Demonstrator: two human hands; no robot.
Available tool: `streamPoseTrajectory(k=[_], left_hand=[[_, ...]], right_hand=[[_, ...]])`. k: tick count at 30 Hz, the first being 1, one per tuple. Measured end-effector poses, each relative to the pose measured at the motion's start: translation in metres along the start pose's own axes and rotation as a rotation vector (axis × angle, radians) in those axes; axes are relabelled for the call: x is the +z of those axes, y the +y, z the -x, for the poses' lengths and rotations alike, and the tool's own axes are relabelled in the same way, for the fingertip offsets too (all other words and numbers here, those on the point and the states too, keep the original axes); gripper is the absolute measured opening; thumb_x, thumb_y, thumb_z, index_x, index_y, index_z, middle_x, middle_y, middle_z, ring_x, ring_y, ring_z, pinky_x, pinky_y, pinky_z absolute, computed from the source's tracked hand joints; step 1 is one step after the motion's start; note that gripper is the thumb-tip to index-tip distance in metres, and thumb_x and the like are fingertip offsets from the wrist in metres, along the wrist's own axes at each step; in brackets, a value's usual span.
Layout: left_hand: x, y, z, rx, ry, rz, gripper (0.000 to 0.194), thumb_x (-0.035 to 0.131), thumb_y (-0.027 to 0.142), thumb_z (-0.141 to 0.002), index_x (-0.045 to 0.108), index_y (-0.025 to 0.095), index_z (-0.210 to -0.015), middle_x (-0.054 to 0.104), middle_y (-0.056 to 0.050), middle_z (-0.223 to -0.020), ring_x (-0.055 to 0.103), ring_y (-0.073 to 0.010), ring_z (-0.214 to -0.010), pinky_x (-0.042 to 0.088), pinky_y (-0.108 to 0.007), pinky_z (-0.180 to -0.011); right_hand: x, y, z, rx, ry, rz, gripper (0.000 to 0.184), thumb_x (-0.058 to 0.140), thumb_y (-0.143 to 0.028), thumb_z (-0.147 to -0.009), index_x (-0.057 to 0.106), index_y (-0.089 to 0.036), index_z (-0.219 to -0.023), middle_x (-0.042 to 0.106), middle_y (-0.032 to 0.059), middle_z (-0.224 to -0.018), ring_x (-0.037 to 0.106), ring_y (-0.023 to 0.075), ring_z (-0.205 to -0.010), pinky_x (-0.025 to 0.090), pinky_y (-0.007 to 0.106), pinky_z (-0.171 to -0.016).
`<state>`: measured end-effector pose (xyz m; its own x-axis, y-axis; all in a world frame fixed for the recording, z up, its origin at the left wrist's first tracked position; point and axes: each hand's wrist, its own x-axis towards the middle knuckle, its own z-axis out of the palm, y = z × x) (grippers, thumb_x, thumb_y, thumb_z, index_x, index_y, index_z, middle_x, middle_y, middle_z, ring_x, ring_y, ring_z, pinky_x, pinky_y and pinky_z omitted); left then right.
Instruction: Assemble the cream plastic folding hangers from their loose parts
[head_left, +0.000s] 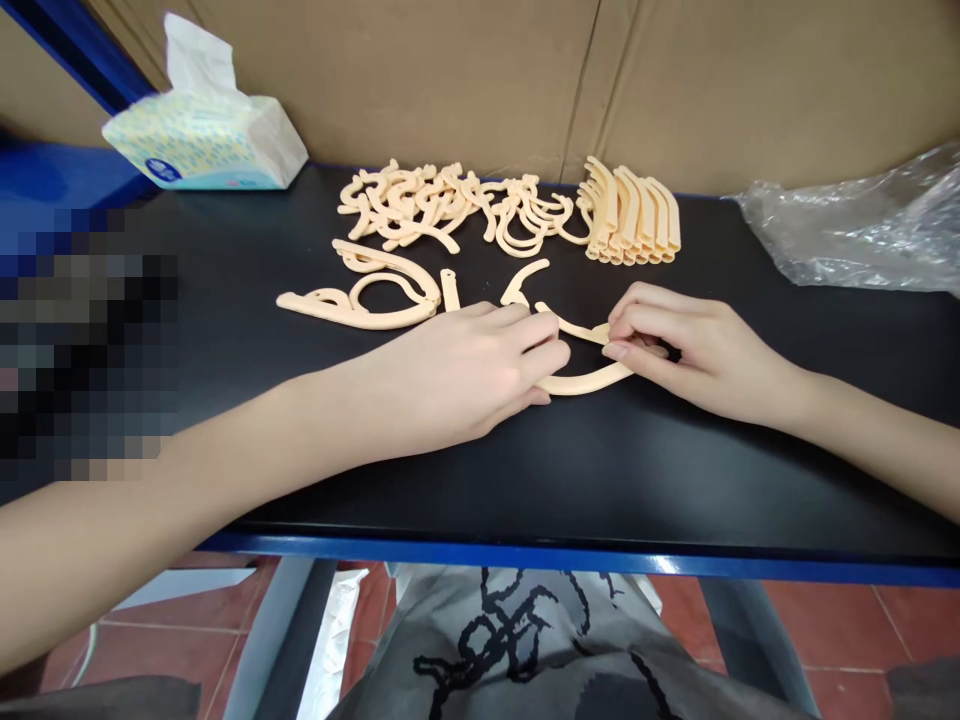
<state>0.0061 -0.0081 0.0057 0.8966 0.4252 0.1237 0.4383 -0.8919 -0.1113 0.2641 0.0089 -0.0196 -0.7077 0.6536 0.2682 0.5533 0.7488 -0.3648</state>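
Both my hands rest on a black table (525,470) and pinch one curved beige plastic piece (581,382) between them. My left hand (465,375) has its fingers closed on the piece's left end. My right hand (686,350) has its fingers closed on the right end, where a thinner beige strip (574,328) meets it. Another curved beige piece (523,278) lies just behind my hands.
Two assembled beige hook-shaped pieces (367,295) lie left of my hands. A heap of loose curved parts (450,205) and a row of stacked curved tubes (634,222) sit at the back. A tissue box (206,135) stands far left, a clear plastic bag (862,225) far right, cardboard behind.
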Motion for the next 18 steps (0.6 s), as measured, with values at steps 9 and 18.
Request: streamPoseTrajectory(k=[9,18], left_hand=[[0.000,-0.008,0.000,-0.069,-0.008,0.130,0.012,0.045,0.016,-0.098,0.056,0.016,-0.095,0.058,-0.006,-0.107,0.056,-0.0173,-0.091,0.042,-0.027,-0.075],[0.005,-0.011,0.000,-0.112,-0.012,0.310,0.017,0.038,0.016,-0.100,0.055,0.015,-0.100,0.055,-0.007,-0.111,0.055,-0.0164,-0.097,0.044,-0.026,-0.075]], right_hand=[[-0.002,-0.004,-0.001,0.001,-0.008,-0.013,0.018,0.047,-0.031,-0.097,0.050,-0.021,-0.082,0.053,0.0016,-0.084,0.046,0.0111,-0.063,0.038,0.026,-0.059],[-0.002,-0.005,-0.001,-0.038,-0.005,-0.042,0.017,0.048,-0.031,-0.097,0.050,-0.021,-0.082,0.053,0.0013,-0.081,0.050,0.0117,-0.069,0.039,0.024,-0.061]])
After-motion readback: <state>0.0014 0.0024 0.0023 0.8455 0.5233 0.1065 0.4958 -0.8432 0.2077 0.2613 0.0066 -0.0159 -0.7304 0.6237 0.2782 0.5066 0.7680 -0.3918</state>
